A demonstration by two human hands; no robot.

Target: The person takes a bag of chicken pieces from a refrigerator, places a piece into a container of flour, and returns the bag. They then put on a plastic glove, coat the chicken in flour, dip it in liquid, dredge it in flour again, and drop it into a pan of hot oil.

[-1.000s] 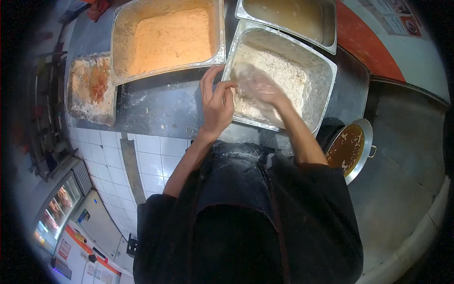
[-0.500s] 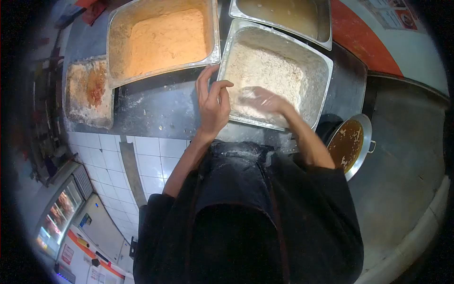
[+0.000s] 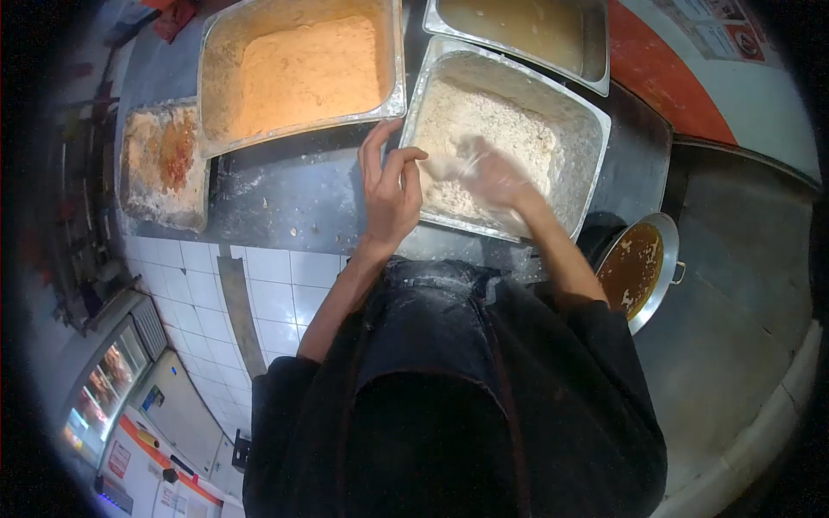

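Observation:
A deep metal tray of pale flour (image 3: 535,129) lies on the counter in front of me. My left hand (image 3: 393,186) is at its near left corner, bare, with bent fingers hooked on the rim. Inside the tray, my right hand (image 3: 492,173) is over the flour, in a clear plastic glove dusted white. Motion smears its fingers, and whether they hold anything cannot be made out.
An orange-powder tray (image 3: 311,73) stands to the left, with a messy flat tray (image 3: 164,164) beyond it. Cloudy liquid fills a metal tray (image 3: 527,30) behind. A pan of brown liquid (image 3: 635,268) sits at the right. White tiles (image 3: 306,269) show below the counter (image 3: 285,198).
My right hand has moved about over the flour, toward me and then away again, still blurred. My left hand has stayed at the tray's corner. The view has shifted slightly.

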